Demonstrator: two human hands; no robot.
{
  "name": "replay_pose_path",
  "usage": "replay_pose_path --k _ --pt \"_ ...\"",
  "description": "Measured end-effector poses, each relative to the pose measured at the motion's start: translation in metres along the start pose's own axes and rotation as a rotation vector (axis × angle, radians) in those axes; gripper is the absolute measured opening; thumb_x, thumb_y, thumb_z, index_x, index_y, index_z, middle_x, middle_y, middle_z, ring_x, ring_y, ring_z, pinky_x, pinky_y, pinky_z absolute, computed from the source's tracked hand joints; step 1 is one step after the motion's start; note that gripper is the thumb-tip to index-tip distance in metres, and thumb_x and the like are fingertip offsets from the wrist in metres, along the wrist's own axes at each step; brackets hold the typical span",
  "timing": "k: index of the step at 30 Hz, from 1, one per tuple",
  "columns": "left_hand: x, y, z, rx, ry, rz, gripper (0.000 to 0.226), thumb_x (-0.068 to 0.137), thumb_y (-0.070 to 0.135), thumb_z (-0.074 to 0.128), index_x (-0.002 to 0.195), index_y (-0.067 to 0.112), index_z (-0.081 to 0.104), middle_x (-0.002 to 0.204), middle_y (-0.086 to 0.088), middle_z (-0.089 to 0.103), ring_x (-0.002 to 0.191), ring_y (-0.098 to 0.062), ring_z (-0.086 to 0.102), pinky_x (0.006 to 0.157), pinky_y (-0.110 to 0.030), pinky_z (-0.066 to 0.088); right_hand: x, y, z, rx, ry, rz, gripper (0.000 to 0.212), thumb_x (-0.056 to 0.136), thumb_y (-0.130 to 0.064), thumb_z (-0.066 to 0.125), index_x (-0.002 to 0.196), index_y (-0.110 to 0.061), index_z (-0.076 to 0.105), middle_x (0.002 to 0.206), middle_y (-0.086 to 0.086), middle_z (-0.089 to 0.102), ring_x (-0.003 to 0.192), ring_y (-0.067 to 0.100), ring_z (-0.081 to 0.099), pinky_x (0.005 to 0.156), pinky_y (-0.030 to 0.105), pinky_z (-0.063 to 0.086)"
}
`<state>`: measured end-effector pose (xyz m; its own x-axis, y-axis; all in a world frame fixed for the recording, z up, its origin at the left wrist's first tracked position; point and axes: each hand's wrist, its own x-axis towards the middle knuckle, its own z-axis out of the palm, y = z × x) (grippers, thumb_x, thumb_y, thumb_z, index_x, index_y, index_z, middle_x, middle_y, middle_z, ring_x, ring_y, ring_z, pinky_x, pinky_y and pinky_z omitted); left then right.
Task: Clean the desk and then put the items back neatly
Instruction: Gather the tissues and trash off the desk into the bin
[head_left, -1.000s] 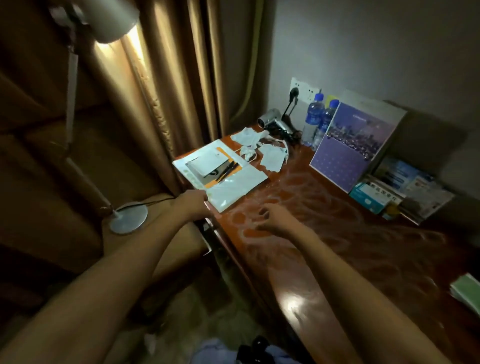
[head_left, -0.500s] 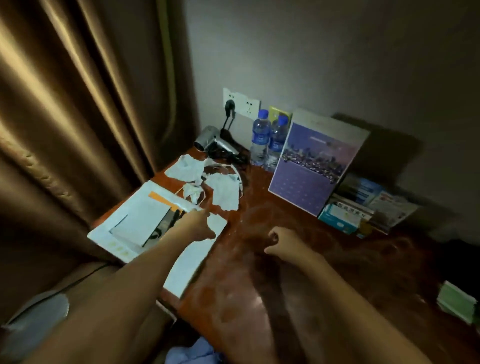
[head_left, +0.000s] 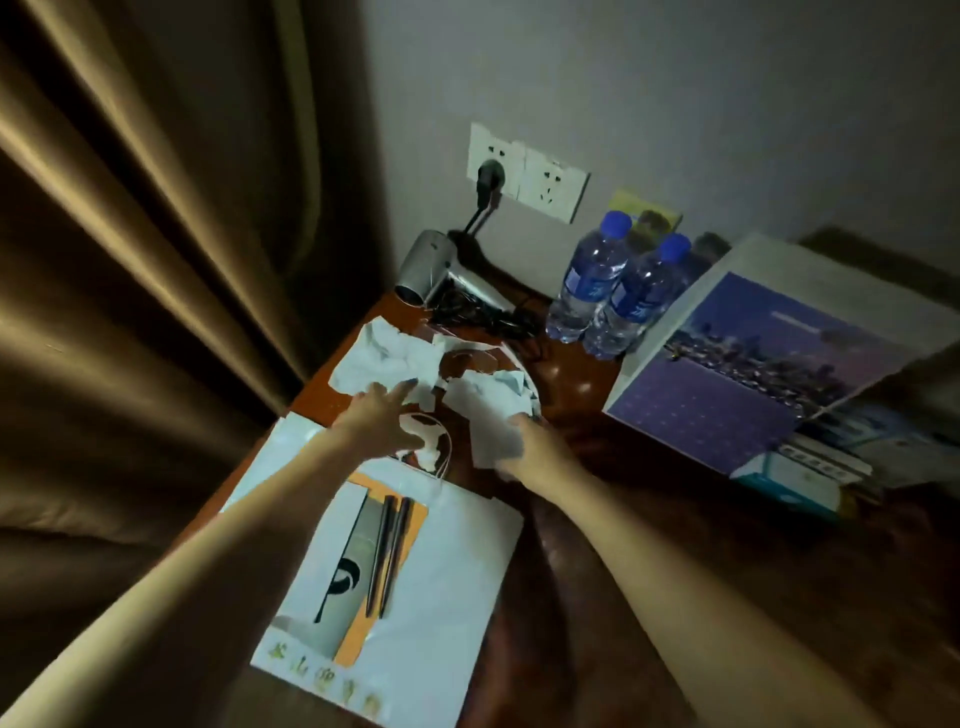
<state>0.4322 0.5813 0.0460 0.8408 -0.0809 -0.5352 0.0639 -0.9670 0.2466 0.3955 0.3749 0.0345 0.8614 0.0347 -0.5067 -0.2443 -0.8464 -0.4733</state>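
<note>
Crumpled white tissues lie at the far left of the dark wooden desk (head_left: 597, 519). My left hand (head_left: 382, 423) reaches over them with fingers spread, its tips touching the left tissue (head_left: 374, 364). A small tissue scrap (head_left: 428, 454) sits just under its palm. My right hand (head_left: 530, 444) is closed on the near edge of the right tissue (head_left: 485, 415). In front of the tissues lies a white paper bag (head_left: 415, 597) with two dark pens (head_left: 387, 556) on a notepad.
A silver hair dryer (head_left: 441, 278) with its coiled cord sits in the back corner, plugged into the wall socket (head_left: 491, 163). Two water bottles (head_left: 608, 291) stand beside a leaning purple calendar (head_left: 727, 374). Boxes and booklets (head_left: 810, 467) lie to the right. A curtain (head_left: 156, 234) hangs left.
Both hands have moved forward to the tissues. The left hand went from the paper bag to the left tissue, and the right hand took hold of the right tissue. My view came closer.
</note>
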Motion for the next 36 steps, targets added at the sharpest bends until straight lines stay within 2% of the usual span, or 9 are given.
replay_pose_path --k 4,8,13,17,24,28,32,34,36 --pt "0.034 -0.001 -0.011 -0.018 -0.002 0.023 0.083 0.085 0.045 0.064 0.149 0.04 0.011 0.157 -0.013 0.0 0.142 -0.039 0.009 0.109 -0.054 0.028 0.034 -0.005 0.007 0.02 0.028 0.033 0.05 0.092 -0.007 0.053 0.14 -0.013 0.039 0.138 0.011 0.042 0.129 0.029 0.042 0.103 0.033 0.037" --pt "0.067 0.0 -0.011 -0.047 -0.008 -0.02 0.073 0.089 0.046 0.058 0.147 0.044 0.013 0.158 -0.008 -0.012 0.143 -0.04 -0.004 0.111 -0.062 0.019 0.059 -0.002 0.007 -0.078 0.045 -0.007 0.072 0.089 0.003 0.053 0.149 -0.019 0.022 0.156 0.009 0.018 0.142 0.028 0.024 0.113 0.035 0.026" --pt "0.085 0.003 0.017 -0.115 0.052 0.004 0.05 0.09 0.051 0.052 0.138 0.04 0.041 0.151 -0.008 0.022 0.137 -0.03 0.019 0.109 -0.049 0.025 0.068 0.002 0.017 -0.116 0.007 0.053 0.079 0.088 0.002 0.052 0.152 -0.025 0.013 0.159 0.005 0.004 0.145 0.026 0.014 0.114 0.032 0.02" --pt "0.082 0.013 0.023 -0.182 0.133 -0.048 0.05 0.089 0.052 0.053 0.135 0.031 0.049 0.141 -0.011 0.03 0.128 -0.035 0.026 0.104 -0.046 0.029 0.07 0.007 0.026 -0.179 0.044 0.061 0.077 0.087 0.01 0.045 0.15 -0.026 0.021 0.157 0.005 0.007 0.142 0.027 0.018 0.112 0.034 0.025" --pt "0.088 -0.001 0.035 -0.434 0.056 -0.034 0.022 0.09 0.031 0.058 0.103 0.014 0.063 0.116 -0.012 0.059 0.103 -0.03 0.054 0.085 -0.036 0.049 0.073 0.01 0.026 -0.145 0.058 0.108 0.064 0.085 -0.021 0.068 0.142 -0.028 0.038 0.145 0.005 0.024 0.133 0.029 0.033 0.104 0.035 0.037" --pt "0.089 0.001 0.02 -0.433 0.097 -0.003 0.031 0.09 -0.001 0.049 0.12 0.007 0.049 0.127 -0.018 0.044 0.106 -0.036 0.053 0.084 -0.036 0.053 0.074 0.011 0.024 -0.19 0.077 0.03 0.046 0.085 -0.025 0.069 0.127 -0.02 0.053 0.157 0.0 0.011 0.137 0.027 0.025 0.107 0.035 0.035" --pt "0.079 -0.003 0.008 -0.429 0.052 0.099 0.062 0.09 -0.005 0.046 0.143 0.022 0.03 0.136 -0.016 0.036 0.109 -0.033 0.052 0.074 -0.021 0.05 0.072 0.011 0.029 -0.181 0.072 -0.078 0.03 0.088 -0.013 0.061 0.118 -0.009 0.06 0.145 0.001 0.037 0.125 0.025 0.042 0.095 0.028 0.039" --pt "0.072 -0.008 0.011 -0.395 0.004 0.161 0.054 0.093 -0.003 0.041 0.142 0.019 0.036 0.133 -0.014 0.048 0.094 -0.026 0.06 0.057 -0.013 0.048 0.069 0.01 0.032 -0.186 0.078 -0.118 0.026 0.088 -0.007 0.058 0.113 -0.007 0.058 0.129 0.004 0.048 0.113 0.025 0.05 0.081 0.024 0.037" --pt "0.064 -0.011 0.017 -0.344 -0.01 0.189 0.039 0.096 0.005 0.042 0.134 0.014 0.047 0.131 -0.012 0.054 0.103 -0.024 0.06 0.07 -0.014 0.047 0.065 0.008 0.034 -0.144 0.09 -0.103 0.028 0.089 -0.006 0.056 0.117 -0.009 0.053 0.124 0.005 0.052 0.111 0.025 0.052 0.079 0.024 0.038"
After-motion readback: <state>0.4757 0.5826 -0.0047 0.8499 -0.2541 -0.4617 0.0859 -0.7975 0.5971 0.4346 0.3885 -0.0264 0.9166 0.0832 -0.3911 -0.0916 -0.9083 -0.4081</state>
